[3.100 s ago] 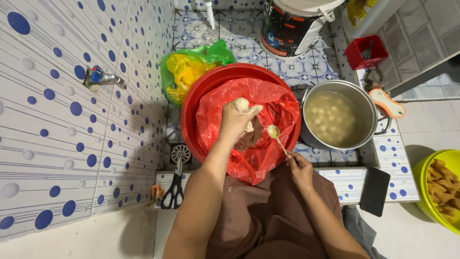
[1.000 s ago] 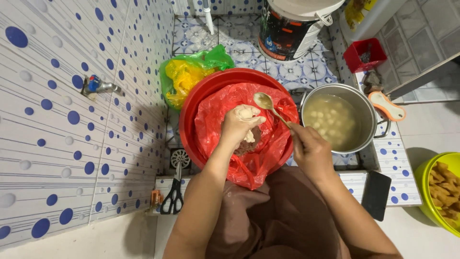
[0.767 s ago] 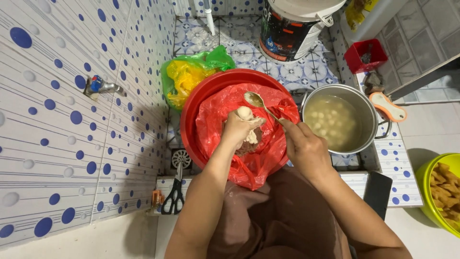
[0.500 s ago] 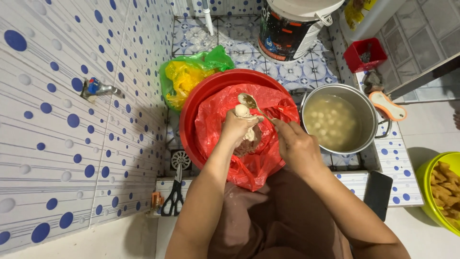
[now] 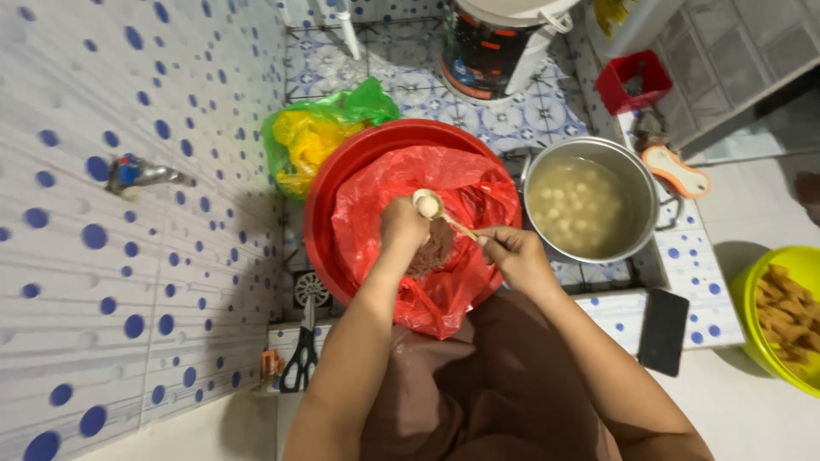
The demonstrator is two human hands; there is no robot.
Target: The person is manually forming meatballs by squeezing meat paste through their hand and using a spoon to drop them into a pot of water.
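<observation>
My left hand [image 5: 403, 225] is closed around a lump of pinkish-brown paste, and a pale round ball [image 5: 426, 203] of it bulges out at the top of the fist. My right hand [image 5: 509, 253] grips a spoon [image 5: 451, 219] whose bowl touches that ball. Both hands hover over a red basin [image 5: 342, 171] lined with a red plastic bag [image 5: 465, 183]. To the right stands a metal pot [image 5: 636, 183] of cloudy water with several pale balls floating in it.
A green bag with yellow contents [image 5: 320, 137] lies behind the basin. Scissors [image 5: 301, 354] rest on the tiled ledge at the left, a dark phone [image 5: 664, 330] at the right. A yellow bowl of fried pieces [image 5: 781, 316], a red basket [image 5: 630, 81] and a bucket [image 5: 495, 38] stand around.
My right hand brought the spoon back from the pot side to my left fist. The spoon bowl now meets the ball squeezed from the fist.
</observation>
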